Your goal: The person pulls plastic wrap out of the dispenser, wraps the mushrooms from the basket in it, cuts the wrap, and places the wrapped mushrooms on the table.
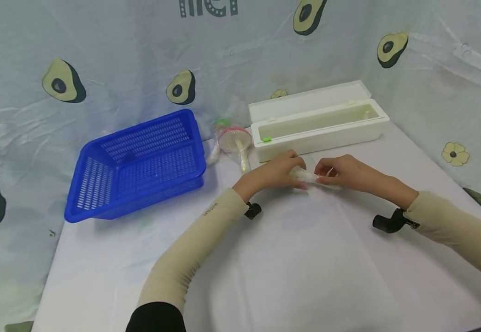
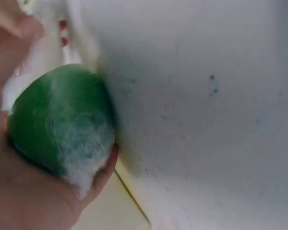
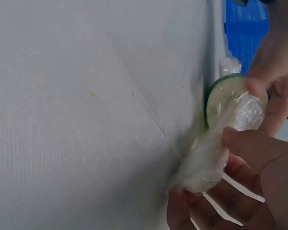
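Observation:
A short green cucumber piece (image 1: pixel 304 175) wrapped in cling film lies between both hands, low over the white table (image 1: pixel 290 258). My left hand (image 1: pixel 282 171) grips its rounded green end (image 2: pixel 57 120), fingers curled round it. My right hand (image 1: pixel 332 173) pinches the bunched, twisted film (image 3: pixel 206 163) at the pale cut end (image 3: pixel 229 96). In the right wrist view the left hand's fingers (image 3: pixel 273 81) show behind the cut face. The film tail touches the tablecloth.
An open white cling-film dispenser box (image 1: pixel 319 122) stands just behind the hands. A blue perforated basket (image 1: pixel 141 161) sits to the left. Between them lie film-wrapped items (image 1: pixel 234 143). Avocado-print cloth walls enclose the back and sides.

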{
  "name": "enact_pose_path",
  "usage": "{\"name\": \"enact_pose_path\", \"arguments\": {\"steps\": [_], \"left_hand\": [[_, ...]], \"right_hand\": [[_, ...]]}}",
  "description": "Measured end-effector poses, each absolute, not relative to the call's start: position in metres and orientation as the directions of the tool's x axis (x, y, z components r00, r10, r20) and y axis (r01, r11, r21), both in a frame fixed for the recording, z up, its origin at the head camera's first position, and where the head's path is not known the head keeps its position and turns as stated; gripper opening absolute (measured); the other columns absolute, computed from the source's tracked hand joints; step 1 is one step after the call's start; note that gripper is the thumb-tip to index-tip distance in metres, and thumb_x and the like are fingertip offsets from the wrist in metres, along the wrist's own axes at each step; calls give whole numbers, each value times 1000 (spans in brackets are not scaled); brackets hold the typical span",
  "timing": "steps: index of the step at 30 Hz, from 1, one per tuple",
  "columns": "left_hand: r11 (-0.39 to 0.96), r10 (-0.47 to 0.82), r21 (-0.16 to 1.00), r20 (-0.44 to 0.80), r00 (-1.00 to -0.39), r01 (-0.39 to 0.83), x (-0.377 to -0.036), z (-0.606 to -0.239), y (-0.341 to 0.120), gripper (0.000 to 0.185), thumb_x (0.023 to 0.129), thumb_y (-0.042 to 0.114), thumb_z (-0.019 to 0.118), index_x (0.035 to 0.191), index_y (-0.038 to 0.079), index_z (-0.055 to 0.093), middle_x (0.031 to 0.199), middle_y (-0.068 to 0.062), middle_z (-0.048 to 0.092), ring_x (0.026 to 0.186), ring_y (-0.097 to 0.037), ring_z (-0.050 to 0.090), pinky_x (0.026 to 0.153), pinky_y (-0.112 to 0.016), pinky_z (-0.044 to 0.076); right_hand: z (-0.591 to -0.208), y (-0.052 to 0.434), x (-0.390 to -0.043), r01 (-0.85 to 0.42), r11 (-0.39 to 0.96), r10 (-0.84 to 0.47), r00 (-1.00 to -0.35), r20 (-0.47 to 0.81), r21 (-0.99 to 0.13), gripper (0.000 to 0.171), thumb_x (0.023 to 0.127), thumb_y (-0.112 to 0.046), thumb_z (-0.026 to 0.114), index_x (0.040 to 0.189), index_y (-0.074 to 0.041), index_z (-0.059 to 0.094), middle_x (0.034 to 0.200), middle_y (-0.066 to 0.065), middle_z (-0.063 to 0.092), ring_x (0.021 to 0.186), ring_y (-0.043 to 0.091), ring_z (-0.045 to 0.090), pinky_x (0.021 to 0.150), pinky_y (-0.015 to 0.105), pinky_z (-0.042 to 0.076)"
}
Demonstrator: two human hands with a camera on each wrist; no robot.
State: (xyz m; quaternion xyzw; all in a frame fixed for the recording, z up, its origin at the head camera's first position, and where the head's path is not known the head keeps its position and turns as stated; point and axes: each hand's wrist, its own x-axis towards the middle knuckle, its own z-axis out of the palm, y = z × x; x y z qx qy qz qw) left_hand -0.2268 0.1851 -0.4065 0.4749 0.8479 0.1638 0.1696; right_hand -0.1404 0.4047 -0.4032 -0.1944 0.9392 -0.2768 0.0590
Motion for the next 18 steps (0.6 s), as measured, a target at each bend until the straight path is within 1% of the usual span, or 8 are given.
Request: {"name": "enact_pose_path", "arguments": {"steps": [2, 4, 6, 10, 12, 14, 16, 18], "left_hand": [[497, 859, 481, -156, -487, 722, -226, -407, 182, 47, 97, 47, 67, 132, 15, 63, 131, -3, 50, 119, -17, 49, 100, -26, 42], [495, 860, 481, -157, -485, 723, -226, -407, 181, 44, 102, 44, 61, 135, 14, 62, 135, -4, 50, 122, -18, 50, 102, -28, 42], [499, 861, 428, -148, -487, 753, -226, -407, 184, 39, 105, 37, 58, 134, 11, 63, 133, -7, 53, 118, -20, 52, 101, -29, 43], [504, 862, 314, -128, -490, 805, -225, -404, 194, 34, 103, 28, 62, 129, 6, 64, 125, -10, 57, 109, -22, 56, 96, -30, 46], [508, 859, 353, -138, -493, 786, -226, -403, 192, 39, 102, 30, 63, 133, 7, 61, 131, -9, 55, 115, -20, 54, 99, -29, 45], [517, 846, 448, -139, -515, 729, -227, -403, 184, 49, 101, 34, 64, 141, 7, 54, 139, -9, 51, 124, -19, 51, 105, -29, 42], [529, 818, 567, -142, -558, 631, -228, -403, 170, 57, 102, 37, 62, 148, 8, 45, 148, -10, 47, 134, -19, 45, 110, -30, 39], [542, 776, 659, -153, -612, 522, -226, -403, 156, 62, 103, 39, 59, 153, 8, 37, 152, -13, 45, 138, -22, 45, 111, -34, 41]], "right_hand": [[-406, 403, -139, -353, 767, -413, -911, 8, -536, 14, 93, -15, 75, 104, -8, 70, 96, 1, 75, 87, 18, 71, 74, 31, 57], [-407, 402, -139, -365, 771, -417, -909, 20, -522, 13, 93, -14, 76, 103, -8, 70, 93, 0, 75, 85, 15, 70, 73, 31, 56], [-407, 400, -140, -371, 776, -415, -909, 29, -510, 11, 93, -13, 76, 100, -8, 71, 90, -1, 74, 82, 14, 69, 71, 31, 56], [-403, 398, -140, -351, 791, -407, -913, -2, -502, 14, 89, -12, 79, 99, -7, 70, 90, 0, 72, 83, 15, 69, 71, 33, 56], [-402, 398, -139, -335, 798, -400, -916, -25, -501, 19, 87, -11, 81, 102, -6, 69, 94, 3, 73, 86, 19, 70, 74, 36, 57], [-402, 398, -137, -330, 807, -394, -918, -31, -491, 23, 87, -10, 81, 105, -3, 69, 98, 7, 74, 89, 23, 71, 77, 40, 58], [-403, 399, -135, -339, 814, -393, -919, -16, -472, 24, 89, -10, 79, 109, -1, 70, 101, 11, 75, 92, 27, 71, 80, 43, 58], [-404, 401, -132, -357, 819, -395, -919, 8, -449, 25, 90, -9, 77, 112, 0, 71, 102, 12, 75, 93, 29, 72, 81, 45, 59]]}}
